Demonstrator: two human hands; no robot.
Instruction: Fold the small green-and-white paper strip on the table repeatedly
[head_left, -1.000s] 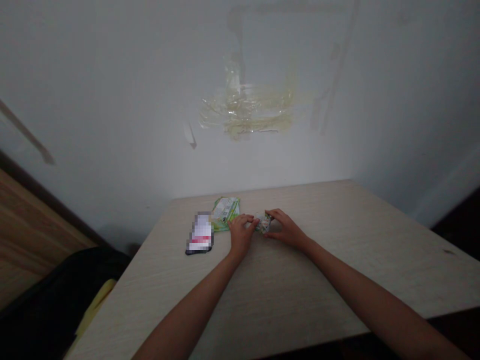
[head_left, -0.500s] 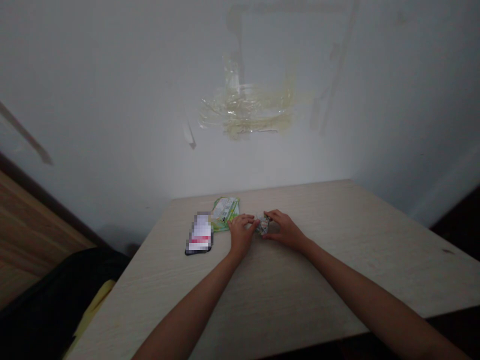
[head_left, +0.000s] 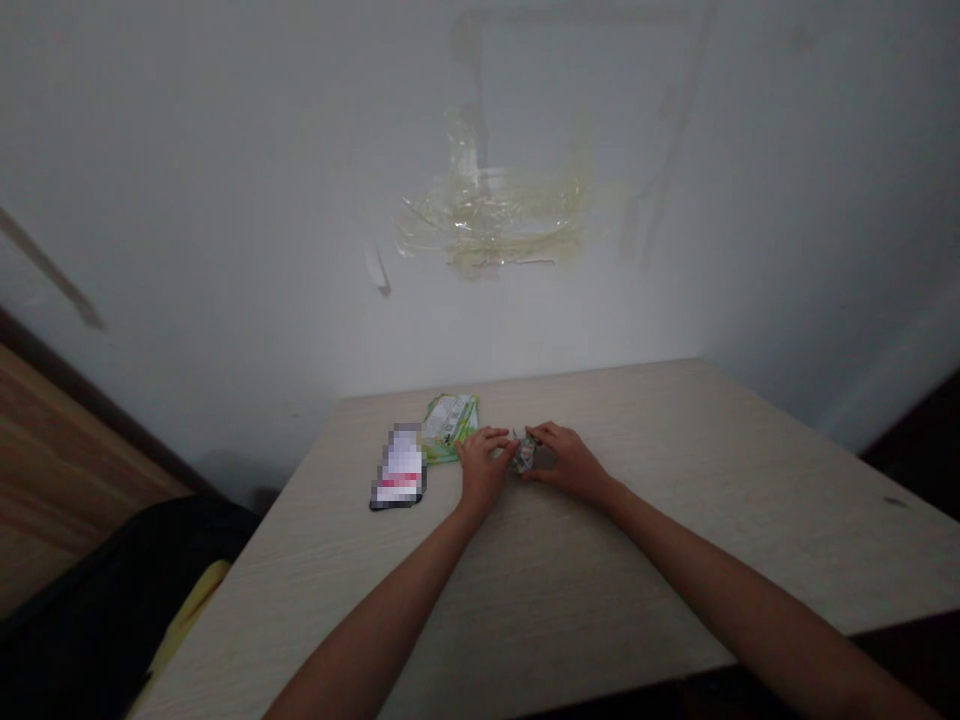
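Between my hands is a small crumpled-looking thing (head_left: 524, 454) in grey, white and darker flecks; its kind is too small to make out. My left hand (head_left: 482, 465) grips its left side with the fingers and thumb. From the right, my right hand (head_left: 568, 461) pinches it, index finger at the far edge and thumb at the near edge. Just beyond my left hand lies a green and white printed packet (head_left: 448, 420), flat on the table. Left of that, a phone (head_left: 400, 470) with a pixelated bright screen and dark edge lies face up.
The pale wooden table (head_left: 615, 610) reaches back to a grey-white wall (head_left: 262, 220) with yellowed clear tape (head_left: 495, 225) on it. To the left are a dark cloth-like thing (head_left: 127, 570), something yellow (head_left: 191, 610) and a wooden panel (head_left: 45, 470).
The small crumpled thing has turned slightly between my fingers. My right hand has shifted a little to the left; my left hand, the packet and the phone look the same.
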